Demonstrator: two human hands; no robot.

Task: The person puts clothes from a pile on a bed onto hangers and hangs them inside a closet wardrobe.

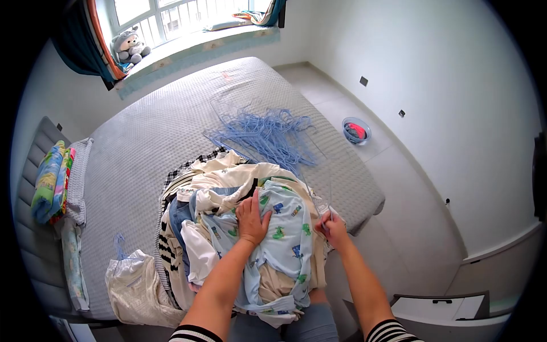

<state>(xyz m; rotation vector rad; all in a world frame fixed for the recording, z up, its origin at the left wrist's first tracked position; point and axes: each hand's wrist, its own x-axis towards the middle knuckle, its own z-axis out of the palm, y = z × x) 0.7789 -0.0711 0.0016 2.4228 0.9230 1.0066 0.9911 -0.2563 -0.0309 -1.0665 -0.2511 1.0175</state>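
My left hand [253, 219] lies with its fingers spread on a light blue child's garment [288, 225] printed with green and blue figures. That garment rests on top of a large heap of clothes [199, 176] at the near edge of the bed. My right hand [332, 228], to the right of the heap, is closed around a thin clothes hanger [330, 196] that stands up from its fingers. Beyond the heap lies a tangled pile of blue hangers [268, 134]. A cream lace garment [134, 288] with a blue hanger in it lies at the left.
The grey quilted bed [148, 122] stretches toward a window seat with a plush toy [130, 47]. Folded bright bedding [51, 182] leans at the headboard. A basin [356, 131] holding cloth stands on the floor to the right. An open drawer [441, 305] is at the lower right.
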